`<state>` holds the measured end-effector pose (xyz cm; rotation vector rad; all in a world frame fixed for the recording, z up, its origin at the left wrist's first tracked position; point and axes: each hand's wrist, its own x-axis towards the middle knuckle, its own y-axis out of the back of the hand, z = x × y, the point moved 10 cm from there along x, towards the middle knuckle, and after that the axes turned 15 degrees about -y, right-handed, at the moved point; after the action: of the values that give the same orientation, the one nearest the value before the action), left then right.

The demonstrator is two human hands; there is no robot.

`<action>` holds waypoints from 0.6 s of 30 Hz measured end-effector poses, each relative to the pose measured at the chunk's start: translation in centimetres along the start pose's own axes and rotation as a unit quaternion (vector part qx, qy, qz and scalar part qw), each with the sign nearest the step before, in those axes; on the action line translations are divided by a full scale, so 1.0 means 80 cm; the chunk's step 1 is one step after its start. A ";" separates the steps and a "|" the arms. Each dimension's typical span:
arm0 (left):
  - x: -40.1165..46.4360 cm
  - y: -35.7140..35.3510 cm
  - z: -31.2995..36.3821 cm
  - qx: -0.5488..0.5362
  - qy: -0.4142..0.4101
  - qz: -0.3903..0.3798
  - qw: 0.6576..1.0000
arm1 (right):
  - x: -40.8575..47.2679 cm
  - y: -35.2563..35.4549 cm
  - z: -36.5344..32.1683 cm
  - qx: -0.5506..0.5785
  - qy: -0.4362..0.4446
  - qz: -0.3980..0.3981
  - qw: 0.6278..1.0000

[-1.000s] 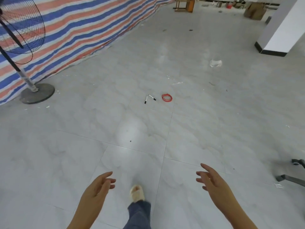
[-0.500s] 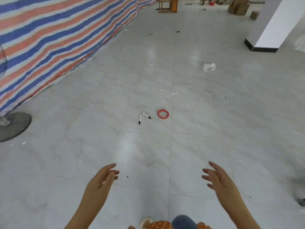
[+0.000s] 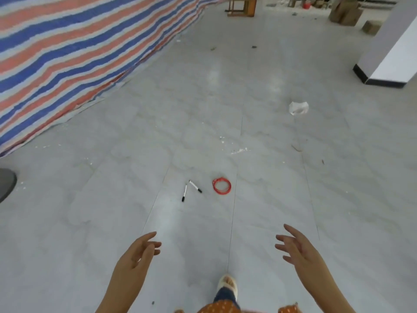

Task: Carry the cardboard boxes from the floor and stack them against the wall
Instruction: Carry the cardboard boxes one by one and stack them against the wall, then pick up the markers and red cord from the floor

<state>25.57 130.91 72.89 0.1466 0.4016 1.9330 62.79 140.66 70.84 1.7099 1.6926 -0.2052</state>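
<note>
Far beyond the red cord [image 3: 221, 186], the cardboard boxes [image 3: 344, 10] look light and stiff; both hands [image 3: 140, 251] hang empty, fingers spread, best gripping bottom edges.

Large brown cardboard box [image 3: 345, 10]: on the floor at far top right. Smaller cardboard box [image 3: 371, 27]: just beside it, nearer the camera.

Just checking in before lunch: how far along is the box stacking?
No finished stack shows in this view. Both the left hand and right hand are open and empty as the person walks. Still left: the cardboard boxes on the floor far ahead, beyond the markers and red ring.
</note>
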 end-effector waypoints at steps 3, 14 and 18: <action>0.080 -0.023 0.023 0.000 -0.007 0.029 1.000 | 0.082 0.012 -0.077 -0.025 0.021 -0.008 0.999; 0.313 -0.073 -0.004 0.044 0.034 0.001 0.998 | 0.311 -0.057 -0.229 -0.073 0.028 -0.045 0.996; 0.419 -0.094 -0.035 0.060 0.066 -0.019 0.996 | 0.392 -0.090 -0.252 -0.117 0.002 -0.057 0.992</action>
<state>18.25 163.61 64.87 0.0885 0.6056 1.8868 52.89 176.86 65.11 1.4462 1.7442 -0.0529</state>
